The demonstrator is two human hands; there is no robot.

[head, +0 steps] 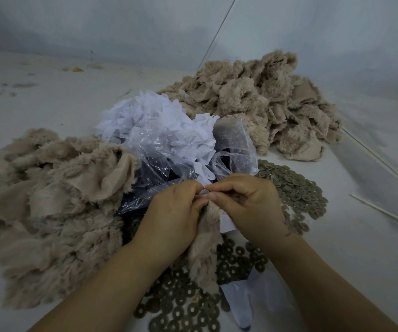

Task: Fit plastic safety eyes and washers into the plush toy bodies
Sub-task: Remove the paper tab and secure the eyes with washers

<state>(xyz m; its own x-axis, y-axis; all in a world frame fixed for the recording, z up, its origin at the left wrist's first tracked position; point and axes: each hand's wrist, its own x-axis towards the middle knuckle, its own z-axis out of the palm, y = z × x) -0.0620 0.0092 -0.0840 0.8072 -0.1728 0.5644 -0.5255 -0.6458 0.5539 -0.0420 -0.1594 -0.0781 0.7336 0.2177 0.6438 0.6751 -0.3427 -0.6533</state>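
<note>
Pale grey-white table [49, 97], kinda dusty with bits of fluff at the far left, pushed into a corner where two plain grey walls [121, 27] meet.

Going left to right: big heap of beige plush bodies [45, 202] on the left, way too many to count. In the middle there's a mound of white paper-like scraps [150, 121] spilling out of a clear plastic bag [159, 168]. Behind and to the right, a second plush pile [265, 101] against the wall. So two plush piles, one bag.

Front and center, both hands are working on one plush piece [205, 250] that hangs down between the wrists. Left hand [174, 214] is curled around the fabric, thumb up at the top edge. Right hand [248, 202] is pinching at the same spot, fingertips touching the left ones. There's a small round washer [204, 193] squeezed right between the thumbs, half hidden.

Under and right of the hands, washers [296, 188] are scattered everywhere, dull olive rings, dozens easily, can't count them. Far right, one thin white stick [384, 213] lies on the table.
</note>
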